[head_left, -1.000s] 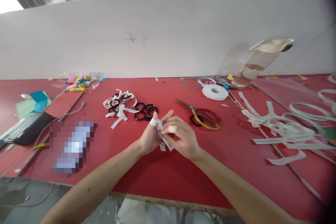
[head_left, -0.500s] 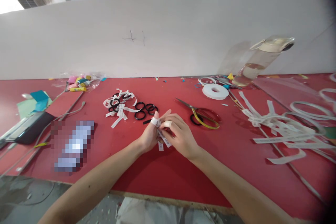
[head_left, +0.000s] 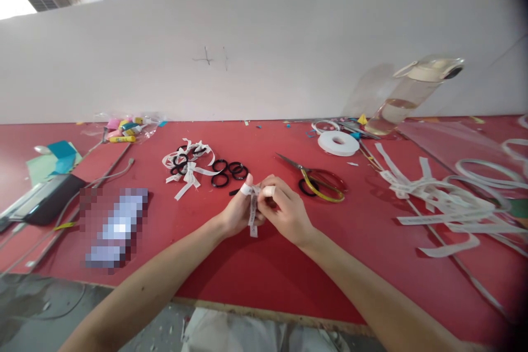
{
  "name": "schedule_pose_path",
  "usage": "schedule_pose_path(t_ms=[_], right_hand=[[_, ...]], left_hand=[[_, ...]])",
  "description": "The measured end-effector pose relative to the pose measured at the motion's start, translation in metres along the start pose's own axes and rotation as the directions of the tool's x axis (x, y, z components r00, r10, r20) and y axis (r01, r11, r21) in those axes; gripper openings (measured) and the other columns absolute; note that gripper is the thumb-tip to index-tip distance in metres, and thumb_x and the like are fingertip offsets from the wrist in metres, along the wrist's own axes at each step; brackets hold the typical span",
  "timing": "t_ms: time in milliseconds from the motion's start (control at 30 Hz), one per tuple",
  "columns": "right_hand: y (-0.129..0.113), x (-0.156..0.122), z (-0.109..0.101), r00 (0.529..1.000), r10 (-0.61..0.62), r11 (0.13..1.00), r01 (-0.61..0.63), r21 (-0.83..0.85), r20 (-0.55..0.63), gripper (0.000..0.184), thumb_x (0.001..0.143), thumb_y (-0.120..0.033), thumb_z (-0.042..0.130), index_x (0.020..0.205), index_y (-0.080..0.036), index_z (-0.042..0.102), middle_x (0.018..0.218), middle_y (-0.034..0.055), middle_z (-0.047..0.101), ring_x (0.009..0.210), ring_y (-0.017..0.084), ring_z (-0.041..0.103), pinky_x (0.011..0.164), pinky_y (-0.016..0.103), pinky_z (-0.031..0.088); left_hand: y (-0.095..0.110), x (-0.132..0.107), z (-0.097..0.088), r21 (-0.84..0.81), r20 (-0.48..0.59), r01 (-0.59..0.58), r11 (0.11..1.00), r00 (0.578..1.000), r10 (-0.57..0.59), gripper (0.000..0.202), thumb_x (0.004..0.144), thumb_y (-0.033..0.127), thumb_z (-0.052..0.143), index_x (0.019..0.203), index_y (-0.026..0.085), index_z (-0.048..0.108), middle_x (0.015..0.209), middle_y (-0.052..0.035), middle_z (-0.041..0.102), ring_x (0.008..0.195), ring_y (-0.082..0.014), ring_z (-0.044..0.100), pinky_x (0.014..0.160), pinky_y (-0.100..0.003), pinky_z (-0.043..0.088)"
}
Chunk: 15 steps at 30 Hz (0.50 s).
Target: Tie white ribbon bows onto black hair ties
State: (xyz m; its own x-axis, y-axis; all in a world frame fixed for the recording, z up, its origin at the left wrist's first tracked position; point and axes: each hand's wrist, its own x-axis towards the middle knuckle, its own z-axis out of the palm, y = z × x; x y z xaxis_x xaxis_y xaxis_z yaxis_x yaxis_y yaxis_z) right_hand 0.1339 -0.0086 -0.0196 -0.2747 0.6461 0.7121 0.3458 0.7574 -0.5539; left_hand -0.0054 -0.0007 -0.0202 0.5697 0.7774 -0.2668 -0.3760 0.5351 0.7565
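My left hand (head_left: 236, 210) and my right hand (head_left: 284, 213) meet over the middle of the red table (head_left: 264, 269). Both pinch a short printed white ribbon strip (head_left: 252, 213) that hangs down between them. A thin black band (head_left: 234, 192) pokes out just behind my left thumb; whether the hand holds it I cannot tell. White tape wraps my left thumb tip and a right finger. Just beyond my hands lie loose black rings (head_left: 227, 171) and a pile of rings tied with white ribbon (head_left: 186, 163).
Yellow-handled scissors (head_left: 317, 180) lie right of my hands, with a white tape roll (head_left: 338, 143) and a tilted clear bottle (head_left: 406, 98) behind. Several cut white ribbon strips (head_left: 437, 198) spread at right. A dark device (head_left: 43, 204) and coloured bits sit at left, against a white wall.
My hands have closed together and shifted slightly away from me. The ribbon strip, slanted before, now hangs straight down between them. My left index finger has curled in.
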Motion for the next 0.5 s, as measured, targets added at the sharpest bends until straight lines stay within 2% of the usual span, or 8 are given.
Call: schedule_pose_path(t_ms=[100, 233, 367, 500], right_hand=[[-0.0018, 0.0, -0.0007, 0.998, 0.05, 0.997, -0.048, 0.055, -0.043, 0.015, 0.088, -0.007, 0.053, 0.084, -0.022, 0.053, 0.091, 0.0033, 0.058, 0.075, 0.013, 0.058, 0.066, 0.025, 0.051], [-0.0034, -0.0019, 0.0018, 0.984, 0.173, 0.968, -0.163, 0.193, -0.039, 0.014, 0.088, -0.009, 0.054, 0.084, -0.022, 0.054, 0.093, 0.003, 0.058, 0.078, 0.013, 0.06, 0.067, 0.025, 0.052], [-0.0072, -0.0011, 0.0054, 0.917, 0.398, 0.814, -0.341, 0.471, -0.025, 0.012, 0.086, -0.014, 0.059, 0.08, -0.023, 0.053, 0.086, 0.0005, 0.06, 0.071, 0.012, 0.061, 0.064, 0.024, 0.053], [-0.0088, 0.0039, 0.0026, 0.861, 0.506, 0.649, -0.421, 0.634, 0.055, 0.018, 0.08, -0.021, 0.071, 0.076, -0.022, 0.053, 0.081, -0.0003, 0.062, 0.074, 0.013, 0.064, 0.07, 0.026, 0.056]], left_hand=[[-0.0017, 0.0006, -0.0018, 0.069, 0.074, -0.005, 0.998, 0.997, 0.0, 0.065, 0.075, 0.083, 0.048, 0.067, 0.019, 0.037, 0.055, 0.0074, 0.032, 0.042, -0.0033, 0.021, 0.042, -0.017, 0.014], [-0.0021, 0.0014, -0.0036, 0.107, 0.119, -0.019, 0.994, 0.993, 0.006, 0.065, 0.077, 0.084, 0.043, 0.07, 0.02, 0.035, 0.056, 0.0079, 0.029, 0.044, -0.0042, 0.02, 0.043, -0.018, 0.012], [-0.0017, 0.0018, -0.0046, 0.143, 0.075, -0.02, 0.99, 0.997, 0.009, 0.065, 0.075, 0.085, 0.043, 0.072, 0.02, 0.036, 0.056, 0.0077, 0.029, 0.044, -0.0045, 0.019, 0.045, -0.02, 0.009], [-0.0026, 0.0014, -0.0057, 0.195, 0.04, -0.024, 0.98, 0.999, 0.017, 0.067, 0.074, 0.087, 0.041, 0.072, 0.021, 0.034, 0.053, 0.0094, 0.024, 0.044, -0.0052, 0.017, 0.046, -0.022, 0.007]])
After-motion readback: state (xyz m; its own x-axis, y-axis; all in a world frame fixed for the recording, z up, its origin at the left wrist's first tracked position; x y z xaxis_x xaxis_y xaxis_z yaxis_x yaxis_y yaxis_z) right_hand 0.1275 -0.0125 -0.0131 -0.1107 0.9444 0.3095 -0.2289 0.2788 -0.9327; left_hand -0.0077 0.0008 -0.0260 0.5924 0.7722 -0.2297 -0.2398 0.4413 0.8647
